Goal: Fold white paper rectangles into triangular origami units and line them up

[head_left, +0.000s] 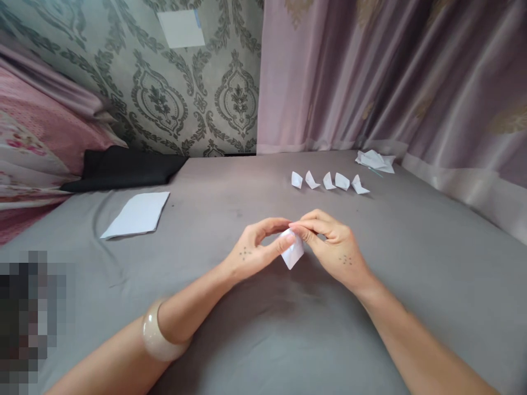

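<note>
Folded paper piece [293,251] pinched between left hand [252,251] and right hand [332,241], both hands gripping it above grey sheet [255,329].

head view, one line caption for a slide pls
Both hands, left hand and right hand, pinch a small folded white paper above a grey sheet; five folded pieces lie beyond.

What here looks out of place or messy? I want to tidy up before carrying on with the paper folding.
Little stands out. Both hands, left hand and right hand, pinch a small folded paper. Five folded pieces stand in a neat row. Only the loose paper heap by the curtain looks untidy, and the flat sheet lies askew.
</note>
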### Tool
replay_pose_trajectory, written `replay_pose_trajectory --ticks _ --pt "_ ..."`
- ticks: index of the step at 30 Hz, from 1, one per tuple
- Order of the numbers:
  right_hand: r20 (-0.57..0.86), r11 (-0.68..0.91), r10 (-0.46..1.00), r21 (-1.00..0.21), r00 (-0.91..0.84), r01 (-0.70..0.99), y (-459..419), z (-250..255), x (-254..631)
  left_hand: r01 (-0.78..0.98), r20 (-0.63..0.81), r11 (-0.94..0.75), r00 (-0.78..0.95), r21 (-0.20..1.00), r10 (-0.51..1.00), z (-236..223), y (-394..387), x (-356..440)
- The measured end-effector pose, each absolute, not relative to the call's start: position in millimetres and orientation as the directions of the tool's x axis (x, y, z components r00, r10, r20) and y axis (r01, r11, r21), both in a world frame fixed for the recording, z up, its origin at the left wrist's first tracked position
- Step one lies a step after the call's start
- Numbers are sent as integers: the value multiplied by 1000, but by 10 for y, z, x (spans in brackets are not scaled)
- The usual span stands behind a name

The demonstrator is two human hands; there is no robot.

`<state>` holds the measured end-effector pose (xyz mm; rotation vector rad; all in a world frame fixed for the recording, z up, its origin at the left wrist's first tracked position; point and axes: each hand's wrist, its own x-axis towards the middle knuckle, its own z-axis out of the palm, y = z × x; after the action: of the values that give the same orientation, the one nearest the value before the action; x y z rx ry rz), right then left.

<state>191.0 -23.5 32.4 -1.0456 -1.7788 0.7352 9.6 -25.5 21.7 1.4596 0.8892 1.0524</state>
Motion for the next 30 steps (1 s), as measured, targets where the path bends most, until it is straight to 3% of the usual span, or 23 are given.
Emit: replay_pose_trajectory --ticks 4,10,18,26,30 --pt "485 550 835 -753 -261 362 -258 318 1889 138 217 -264 287 955 933 237 -290 143" --pt "539 607 794 -713 -280 350 -267 345 1881 209 239 -284 213 936 947 202 -288 137" --pt "200 267 922 -949 -331 169 -223 357 1904 5 392 -398 168 917 905 142 -229 113" --pt "-1 43 942 -991 -334 125 -243 394 1898 -208 73 -17 265 978 962 158 -229 131" --pt "-110 -70 942 -989 -317 133 -224 389 1907 -244 -22 91 271 965 962 114 -218 137"
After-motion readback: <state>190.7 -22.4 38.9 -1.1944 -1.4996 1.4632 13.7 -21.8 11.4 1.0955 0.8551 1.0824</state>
